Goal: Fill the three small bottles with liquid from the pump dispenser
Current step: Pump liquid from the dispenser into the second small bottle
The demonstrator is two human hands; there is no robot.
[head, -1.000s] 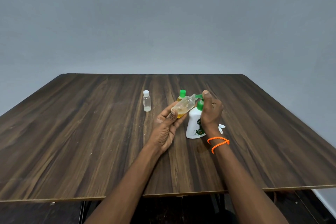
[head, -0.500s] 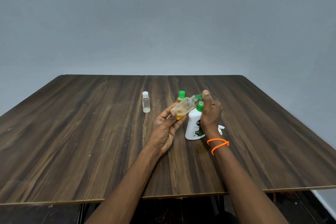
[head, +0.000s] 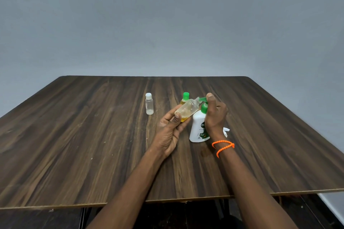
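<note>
My left hand (head: 170, 132) grips a small clear bottle (head: 188, 109), uncapped and tilted, with amber liquid pooled at its low end; its mouth meets the green spout of the white pump dispenser (head: 198, 130). My right hand (head: 216, 115) wraps the dispenser's neck, thumb on top of the green pump head. A second small bottle with a green cap (head: 185, 98) stands just behind, holding yellowish liquid. A third small clear bottle with a white cap (head: 149, 103) stands upright to the left, apart from both hands.
Everything sits on a dark wood-grain table (head: 74, 145) whose near edge lies below my forearms. A small white object (head: 226, 129) lies on the table right of the dispenser, partly hidden by my wrist. A plain grey wall rises behind.
None beyond a slight shift of the camera; both hands, the tilted bottle and the dispenser hold the same pose.
</note>
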